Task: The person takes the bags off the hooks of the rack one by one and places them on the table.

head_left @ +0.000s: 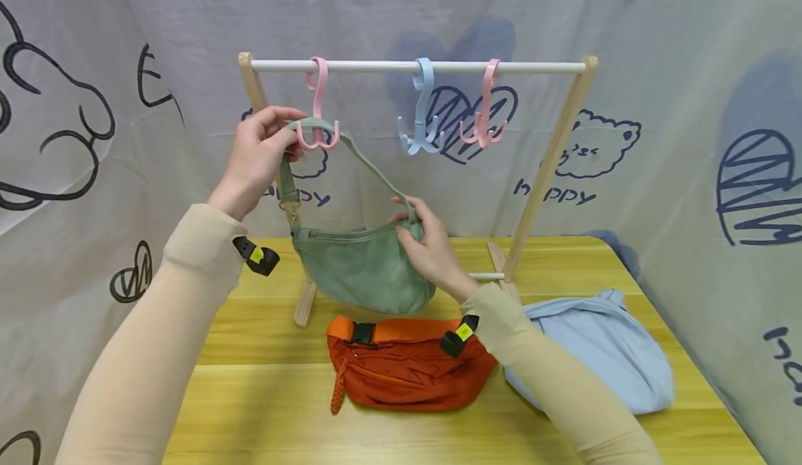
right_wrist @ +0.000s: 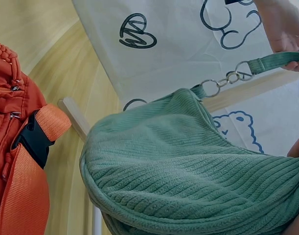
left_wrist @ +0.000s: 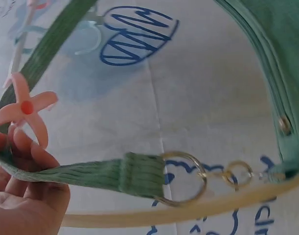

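A green corduroy shoulder bag (head_left: 363, 270) hangs in the air in front of the rack, its zipper along the top. My left hand (head_left: 250, 155) pinches its strap (left_wrist: 90, 176) beside the left pink hook (head_left: 319, 92). The strap passes behind the front prongs of that hook; whether it rests on them I cannot tell. My right hand (head_left: 435, 246) grips the bag's right end where the strap meets it, thumb on the near side. Gold rings (left_wrist: 188, 171) join the strap to the bag's other end.
A white bar (head_left: 376, 66) on a wooden frame (head_left: 551, 166) also bears a blue hook (head_left: 422, 110) and another pink hook (head_left: 485, 106). On the wooden table (head_left: 250, 395) lie an orange-red waist bag (head_left: 407, 374) and a light blue bag (head_left: 601, 353), partly behind my right forearm.
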`<state>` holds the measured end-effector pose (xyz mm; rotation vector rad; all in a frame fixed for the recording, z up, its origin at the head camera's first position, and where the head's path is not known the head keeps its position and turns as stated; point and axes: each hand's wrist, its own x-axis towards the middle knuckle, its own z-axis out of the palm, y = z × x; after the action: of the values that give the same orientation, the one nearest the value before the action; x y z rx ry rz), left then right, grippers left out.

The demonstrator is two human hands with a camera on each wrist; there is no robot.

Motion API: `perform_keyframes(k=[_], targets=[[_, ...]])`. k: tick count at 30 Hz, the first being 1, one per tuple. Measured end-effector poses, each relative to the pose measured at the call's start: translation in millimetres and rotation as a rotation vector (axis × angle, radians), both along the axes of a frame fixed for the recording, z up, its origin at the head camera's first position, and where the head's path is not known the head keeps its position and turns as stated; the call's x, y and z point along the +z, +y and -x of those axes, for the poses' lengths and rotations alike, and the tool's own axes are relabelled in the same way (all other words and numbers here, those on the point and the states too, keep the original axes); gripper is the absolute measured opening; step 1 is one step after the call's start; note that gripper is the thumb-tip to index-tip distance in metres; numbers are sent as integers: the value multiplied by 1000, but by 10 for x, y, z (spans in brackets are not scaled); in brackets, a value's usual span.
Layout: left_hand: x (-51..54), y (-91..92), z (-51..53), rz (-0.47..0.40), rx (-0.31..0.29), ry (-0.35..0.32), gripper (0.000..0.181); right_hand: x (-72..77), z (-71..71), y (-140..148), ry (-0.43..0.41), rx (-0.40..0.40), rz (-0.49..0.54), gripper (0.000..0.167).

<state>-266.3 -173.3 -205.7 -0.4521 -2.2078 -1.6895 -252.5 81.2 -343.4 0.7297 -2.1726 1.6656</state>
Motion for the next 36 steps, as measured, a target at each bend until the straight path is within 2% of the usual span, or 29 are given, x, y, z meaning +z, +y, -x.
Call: perform_keyframes(k=[5, 9, 12, 18, 22, 24, 27, 29, 31, 33, 36], targets=[[46, -30, -24, -124, -136, -80, 25, -3, 0, -17, 9, -6, 15, 43], [53, -48, -26, -157, -197, -122, 22, 0, -4, -26, 8, -9, 27, 42], [47, -59, -21, -158, -198, -143, 23, 9, -14, -31, 1, -10, 29, 40], [43, -60, 2, -135, -136, -162, 30, 24, -31, -42, -2, -8, 27, 36], [33, -50, 21, -135, -129, -181, 27, 28, -37, -43, -9, -4, 24, 29], [24, -44, 33, -133, -132, -197, 26, 34, -42, -39, -24, -16, -18, 22], [24, -36, 53, -135, -147, -232, 24, 60, -53, -30, -37, -45, -150, 13], [38, -33, 70, -141, -165, -261, 23, 89, -63, -32, -41, -63, -246, 13], [58, -30, 86, -146, -190, -287, 23, 122, -66, -43, -47, -54, -289, 16], [81, -25, 97, -158, -215, -310, 23, 157, -64, -61, -68, -23, -272, 19], [111, -25, 109, -167, -245, -334, 23, 202, -56, -97, -130, 53, -160, 20]])
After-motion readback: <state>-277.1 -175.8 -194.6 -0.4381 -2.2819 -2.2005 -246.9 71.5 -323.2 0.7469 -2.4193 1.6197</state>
